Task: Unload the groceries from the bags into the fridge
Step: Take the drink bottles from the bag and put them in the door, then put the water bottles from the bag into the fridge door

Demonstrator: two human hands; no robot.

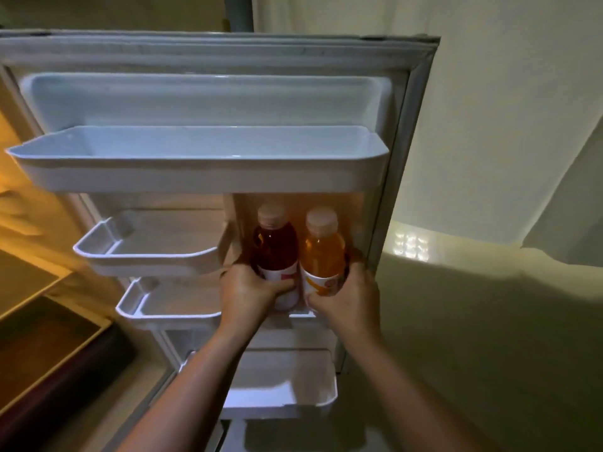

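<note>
The fridge door (404, 132) stands open in front of me, its inner side lined with white bins. Two drink bottles stand upright side by side in the right-hand door compartment. The red bottle (273, 246) is on the left, and my left hand (251, 293) grips its lower label. The orange bottle (323, 252) is on the right, with my right hand (349, 300) wrapped around its base. Both bottles have pale caps. Their bottoms are hidden by my fingers.
A wide top bin (195, 177) spans the door above the bottles. Two smaller bins (143, 256) sit to the left, one above the other, and a lower bin (287, 396) lies below my wrists. The lit fridge interior (29, 243) is at the left. A pale wall is on the right.
</note>
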